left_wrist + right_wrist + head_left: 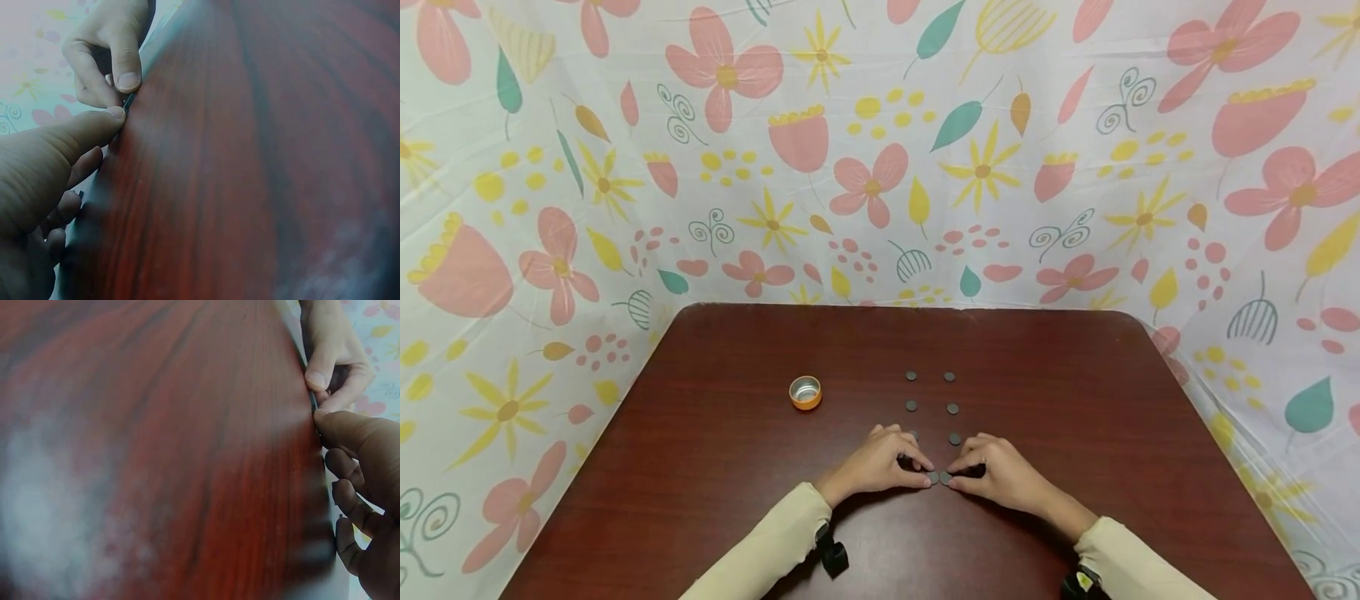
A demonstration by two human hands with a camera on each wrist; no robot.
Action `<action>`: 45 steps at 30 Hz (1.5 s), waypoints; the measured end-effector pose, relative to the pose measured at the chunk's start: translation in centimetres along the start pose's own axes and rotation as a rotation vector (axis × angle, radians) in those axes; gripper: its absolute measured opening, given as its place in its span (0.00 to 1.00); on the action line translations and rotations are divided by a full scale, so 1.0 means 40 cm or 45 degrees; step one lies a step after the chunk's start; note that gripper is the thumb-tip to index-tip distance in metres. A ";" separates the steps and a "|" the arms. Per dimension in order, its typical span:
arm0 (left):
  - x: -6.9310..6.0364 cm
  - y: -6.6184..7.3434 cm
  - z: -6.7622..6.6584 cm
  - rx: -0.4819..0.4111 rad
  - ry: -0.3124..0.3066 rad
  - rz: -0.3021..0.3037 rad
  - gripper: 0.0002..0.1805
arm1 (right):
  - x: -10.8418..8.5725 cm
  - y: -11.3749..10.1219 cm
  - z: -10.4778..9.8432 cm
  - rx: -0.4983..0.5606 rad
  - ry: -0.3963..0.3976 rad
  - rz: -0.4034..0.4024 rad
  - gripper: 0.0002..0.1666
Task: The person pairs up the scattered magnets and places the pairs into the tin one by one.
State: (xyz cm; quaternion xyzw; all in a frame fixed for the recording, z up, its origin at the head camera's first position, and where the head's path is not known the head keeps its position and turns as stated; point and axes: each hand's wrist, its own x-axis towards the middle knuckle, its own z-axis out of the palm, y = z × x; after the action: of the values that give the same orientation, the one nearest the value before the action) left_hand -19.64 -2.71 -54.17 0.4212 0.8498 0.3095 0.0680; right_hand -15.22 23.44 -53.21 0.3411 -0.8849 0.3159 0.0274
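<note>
In the head view my left hand pinches a small dark grey disc between thumb and index finger, low against the tabletop. Facing it, my right hand pinches a second grey disc the same way. The two discs sit side by side, edges touching or nearly so. Beyond the hands, several like discs lie flat in two columns, among them one at the far left and one at the near right. My left fingers partly cover another. Both wrist views show the thumbs low at the table, the discs seen edge-on.
A small round orange-rimmed tin, silvery inside, stands left of the discs. The dark red-brown wooden table has rounded far corners. Floral cloth hangs behind it and along both sides.
</note>
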 end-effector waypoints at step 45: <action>-0.192 -0.146 -0.278 -0.187 0.531 -0.106 0.30 | 0.027 -0.025 -0.043 0.012 0.041 0.065 0.20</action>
State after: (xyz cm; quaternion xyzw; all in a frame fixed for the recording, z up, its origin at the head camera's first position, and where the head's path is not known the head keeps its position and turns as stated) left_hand -22.86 -16.40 -49.79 0.3067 0.8372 0.4479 -0.0659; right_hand -15.69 23.22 -51.02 0.3135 -0.8913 0.3261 0.0319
